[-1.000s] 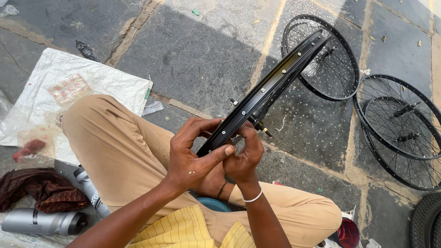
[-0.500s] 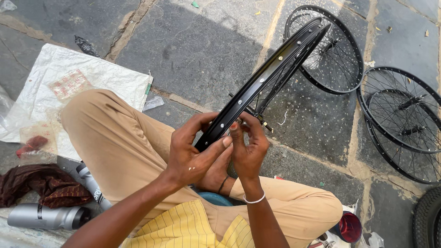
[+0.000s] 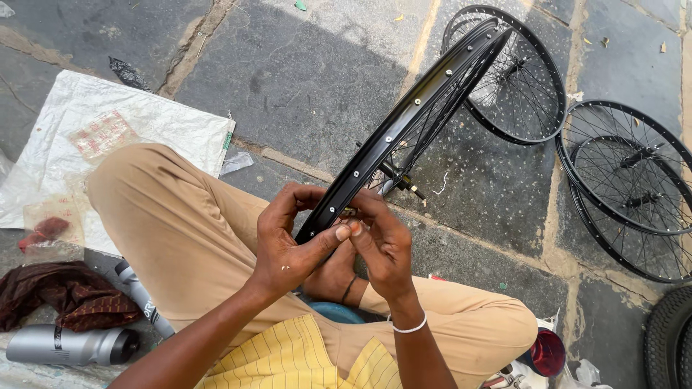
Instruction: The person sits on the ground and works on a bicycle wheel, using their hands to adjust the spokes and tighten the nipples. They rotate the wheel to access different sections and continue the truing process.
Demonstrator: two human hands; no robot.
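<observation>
several grey stone slabs [image 3: 303, 79] make up the ground, and the person sits cross-legged on them in tan trousers [image 3: 180, 230]; a white woven sack [image 3: 108, 137] lies spread flat beyond the left knee; three spoked bicycle wheels lie flat on the stone to the right, one wheel [image 3: 515, 79] near the top and two more [image 3: 634, 180] overlapping at the right edge, with a piece of black tyre [image 3: 670, 338] in the lower right corner; the black wheel rim [image 3: 411, 119] in hand is seen edge-on, slanting from the person's lap up toward the top of the view, its spokes and hub visible behind it; the left hand [image 3: 288, 248] is wrapped around the near end of the rim, thumb laid across its outer face, gripping it firmly; the right hand [image 3: 382, 245] is just beside it, fingertips pinched at the rim's edge on something too small to make out; a dark red cloth [image 3: 65, 295] and a silver bottle [image 3: 68, 346] lie at lower left; a red round object [image 3: 548, 353] sits by the right knee.
</observation>
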